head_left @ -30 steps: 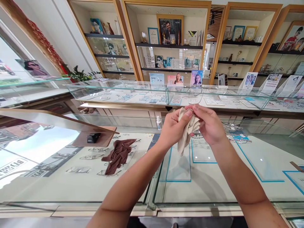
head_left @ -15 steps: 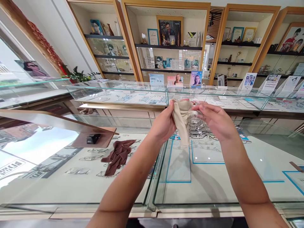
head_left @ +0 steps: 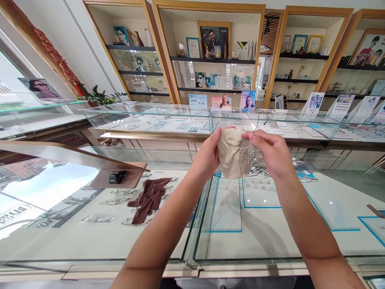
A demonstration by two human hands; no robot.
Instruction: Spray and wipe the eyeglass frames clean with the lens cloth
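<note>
Nearest the camera, above the glass-topped surface (head_left: 90, 241), both hands are up and working at close range, just apart from each other. Left hand (head_left: 207, 154): thumb on the near face of the beige cloth (head_left: 233, 158), fingers behind it, pinching the upper left edge; cloth hangs down, wrinkled. Right hand (head_left: 272, 152): thumb and fingertips pinching the thin-rimmed glasses (head_left: 250, 121) between the two lenses. Glasses are turned on end: one round lens above the fingertips, clear of the cloth; the other below, overlapping the cloth in view. Can't tell if that lower lens touches it.

Under the hands, blue-edged panels (head_left: 226, 208) lie flat. Left of them, a crumpled brown cloth (head_left: 149, 200) lies over some of the laid-out frames (head_left: 116, 200). Wooden stand (head_left: 130, 176) beside those, small black block (head_left: 117, 177) on it.

Just past the hands, a cluster of eyeglasses (head_left: 261, 168), partly hidden by them.

Further back, a long glass display case (head_left: 156, 122) with rows of eyewear; promo cards (head_left: 248, 100) upright along it. Potted plant (head_left: 98, 96) behind its left end.

Farthest: wood-framed shelves (head_left: 213, 60) with framed pictures.
</note>
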